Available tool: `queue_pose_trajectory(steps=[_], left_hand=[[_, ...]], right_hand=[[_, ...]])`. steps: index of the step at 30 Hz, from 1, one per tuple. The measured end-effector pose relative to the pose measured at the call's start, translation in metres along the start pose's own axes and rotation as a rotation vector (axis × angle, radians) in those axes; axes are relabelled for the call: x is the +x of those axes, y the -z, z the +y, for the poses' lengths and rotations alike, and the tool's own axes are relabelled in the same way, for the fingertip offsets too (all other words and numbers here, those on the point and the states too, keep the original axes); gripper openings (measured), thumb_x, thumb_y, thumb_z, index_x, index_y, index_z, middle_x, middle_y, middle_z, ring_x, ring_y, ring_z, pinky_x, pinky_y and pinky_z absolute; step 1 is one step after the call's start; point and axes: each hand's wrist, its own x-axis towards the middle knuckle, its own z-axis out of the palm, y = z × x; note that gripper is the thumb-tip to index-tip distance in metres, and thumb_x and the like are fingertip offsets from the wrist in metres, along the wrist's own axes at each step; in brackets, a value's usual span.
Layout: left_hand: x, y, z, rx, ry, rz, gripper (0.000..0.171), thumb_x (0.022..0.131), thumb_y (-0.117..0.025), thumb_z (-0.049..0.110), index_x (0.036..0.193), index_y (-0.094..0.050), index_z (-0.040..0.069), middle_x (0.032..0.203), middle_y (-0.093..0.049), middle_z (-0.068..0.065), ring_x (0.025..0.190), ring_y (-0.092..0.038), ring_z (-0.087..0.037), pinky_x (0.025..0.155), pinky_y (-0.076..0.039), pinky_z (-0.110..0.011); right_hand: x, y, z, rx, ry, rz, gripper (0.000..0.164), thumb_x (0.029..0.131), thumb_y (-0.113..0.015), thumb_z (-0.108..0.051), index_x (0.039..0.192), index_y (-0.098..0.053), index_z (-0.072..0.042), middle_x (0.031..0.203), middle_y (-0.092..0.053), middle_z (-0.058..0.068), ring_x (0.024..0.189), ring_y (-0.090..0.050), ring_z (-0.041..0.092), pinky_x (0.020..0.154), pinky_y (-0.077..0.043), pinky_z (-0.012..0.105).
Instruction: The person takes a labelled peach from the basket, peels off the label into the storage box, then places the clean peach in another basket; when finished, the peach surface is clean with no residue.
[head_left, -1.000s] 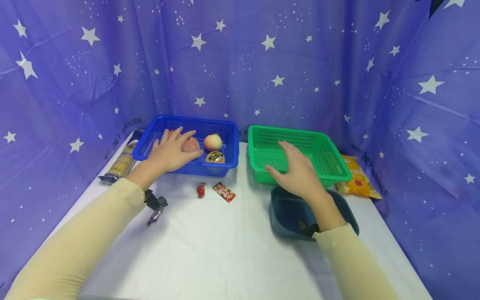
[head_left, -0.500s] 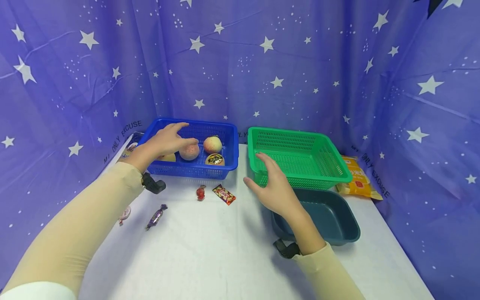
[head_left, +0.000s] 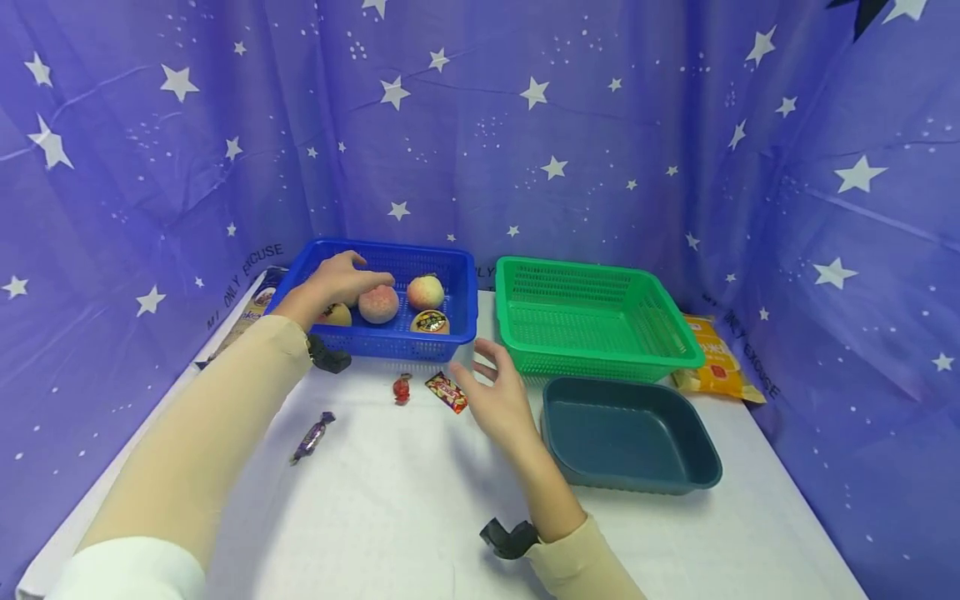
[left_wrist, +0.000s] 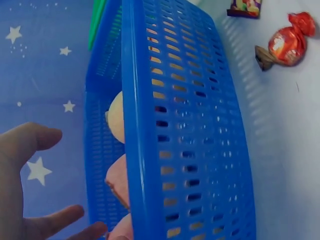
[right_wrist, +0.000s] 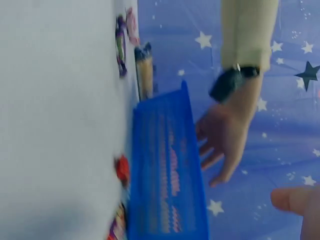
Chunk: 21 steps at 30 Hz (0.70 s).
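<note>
My left hand (head_left: 337, 279) hovers over the left part of the blue basket (head_left: 360, 340), thumb and fingers spread, holding nothing. In the basket lie a pink peach (head_left: 378, 304), a paler peach (head_left: 426, 292), a yellowish fruit (head_left: 337, 314) partly under that hand, and a round item with a black-and-gold label (head_left: 431, 322). My right hand (head_left: 504, 408) is above the table just right of a small red-and-yellow snack packet (head_left: 447, 392), its fingers loosely bent and nothing in them. A red wrapped candy (head_left: 402, 389) lies left of the packet.
A green basket (head_left: 600, 360) stands at the back right, with a dark teal tub (head_left: 630, 479) in front. A yellow bag (head_left: 716, 358) lies beyond them. A purple wrapped candy (head_left: 312, 438) is at the left; a long packet (head_left: 243, 321) lies beside the blue basket.
My right hand has moved left and nearer, from over the green basket and tub to beside the snack packet. My left hand has stayed over the blue basket, its fingers drawn in slightly.
</note>
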Motion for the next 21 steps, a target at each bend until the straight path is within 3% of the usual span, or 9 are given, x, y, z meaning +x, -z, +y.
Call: queue_pose_trajectory(steps=[4,7,9,11,13,15,17,21], left_hand=[[0.002,-0.005,0.001,-0.07,0.063,0.013,0.095,0.097,-0.071,0.068,0.163,-0.044,0.005,0.168,-0.046,-0.021,0.146,-0.053,-0.041,0.118,-0.054,-0.061],[0.005,-0.008,0.001,-0.097,0.093,0.043,0.07,0.096,-0.074,0.064,0.133,-0.061,0.006,0.132,-0.061,-0.014,0.108,-0.062,-0.03,0.09,-0.06,-0.045],[0.009,-0.011,0.001,-0.119,0.115,0.055,0.059,0.095,-0.075,0.062,0.113,-0.058,0.009,0.106,-0.053,-0.007,0.087,-0.053,-0.023,0.073,-0.052,-0.038],[0.012,-0.014,0.003,-0.174,0.141,0.055,0.059,0.096,-0.076,0.06,0.116,-0.057,0.008,0.105,-0.049,-0.006,0.089,-0.054,-0.023,0.073,-0.056,-0.036],[0.014,-0.017,0.005,-0.212,0.159,0.054,0.068,0.097,-0.077,0.058,0.131,-0.057,0.002,0.114,-0.056,-0.012,0.101,-0.062,-0.029,0.085,-0.066,-0.044],[0.016,-0.019,0.007,-0.206,0.17,0.043,0.085,0.097,-0.077,0.057,0.152,-0.048,-0.001,0.138,-0.056,-0.02,0.125,-0.061,-0.038,0.101,-0.066,-0.055],[0.018,-0.023,0.009,-0.149,0.163,0.053,0.091,0.097,-0.076,0.057,0.158,-0.046,-0.004,0.149,-0.057,-0.026,0.133,-0.062,-0.042,0.105,-0.065,-0.057],[0.024,-0.028,0.011,-0.013,0.149,0.08,0.09,0.096,-0.074,0.061,0.154,-0.051,-0.003,0.15,-0.06,-0.024,0.129,-0.064,-0.039,0.106,-0.062,-0.051]], right_hand=[[0.004,-0.017,0.005,0.069,-0.083,0.032,0.074,0.105,-0.075,-0.039,0.166,-0.043,-0.011,0.173,-0.047,0.013,0.154,-0.055,0.04,0.119,-0.056,0.058],[0.011,-0.026,0.01,0.127,-0.133,0.047,0.077,0.104,-0.074,-0.04,0.167,-0.04,-0.01,0.174,-0.045,0.014,0.155,-0.053,0.042,0.121,-0.053,0.06],[0.018,-0.029,0.013,0.163,-0.171,0.06,0.077,0.104,-0.074,-0.039,0.167,-0.04,-0.009,0.174,-0.044,0.015,0.156,-0.053,0.042,0.124,-0.051,0.061],[0.024,-0.032,0.016,0.18,-0.192,0.081,0.077,0.104,-0.073,-0.039,0.166,-0.042,-0.007,0.173,-0.046,0.016,0.156,-0.052,0.043,0.126,-0.048,0.061],[0.031,-0.034,0.019,0.189,-0.216,0.105,0.075,0.104,-0.072,-0.039,0.165,-0.043,-0.006,0.171,-0.048,0.017,0.155,-0.052,0.042,0.128,-0.045,0.06],[0.037,-0.036,0.021,0.202,-0.232,0.122,0.074,0.105,-0.072,-0.04,0.164,-0.045,-0.005,0.17,-0.049,0.017,0.153,-0.053,0.042,0.128,-0.045,0.059],[0.041,-0.038,0.023,0.226,-0.23,0.129,0.072,0.105,-0.072,-0.038,0.162,-0.046,-0.003,0.168,-0.051,0.02,0.151,-0.055,0.042,0.127,-0.047,0.057],[0.048,-0.041,0.025,0.288,-0.221,0.116,0.071,0.106,-0.072,-0.036,0.161,-0.045,0.001,0.166,-0.051,0.024,0.148,-0.057,0.041,0.123,-0.053,0.054]])
